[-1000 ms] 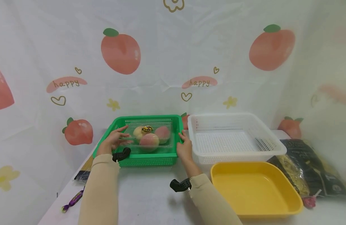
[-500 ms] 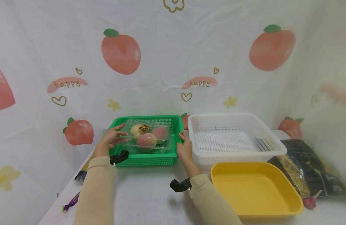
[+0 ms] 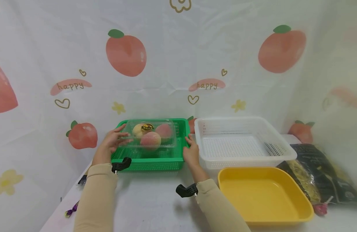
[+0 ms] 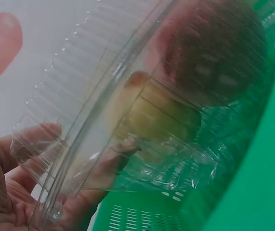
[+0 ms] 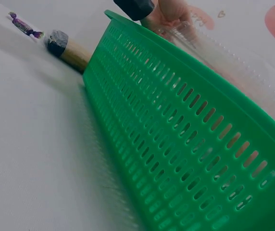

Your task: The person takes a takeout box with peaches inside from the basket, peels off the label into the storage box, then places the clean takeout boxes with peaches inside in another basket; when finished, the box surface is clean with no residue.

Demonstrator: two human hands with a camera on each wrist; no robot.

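Note:
A clear plastic fruit box point(image 3: 129, 140) with a black-and-yellow sticker holds three peaches point(image 3: 150, 140), pink and yellowish. My left hand point(image 3: 111, 143) grips its left end; in the left wrist view the fingers point(image 4: 46, 132) and thumb lie either side of the ridged plastic. The box is raised at the top of a green slotted basket point(image 3: 155, 164), overlapping its back rim. At the basket's right front corner, my right hand point(image 3: 191, 154) holds the rim. The right wrist view shows the basket's slotted side and part of the left hand behind it, but not the right hand.
A white slotted basket point(image 3: 245, 158) stands right of the green one, with a yellow tray point(image 3: 262, 195) in front. Dark packets point(image 3: 317, 174) and a pink lollipop point(image 3: 321, 208) lie far right. Left are a purple-wrapped candy point(image 3: 71, 210) and a dark-ended packet point(image 5: 68, 50).
The fruit box has risen inside the green basket and shifted slightly left and back, with my left hand moving along. My right hand stays at the basket rim.

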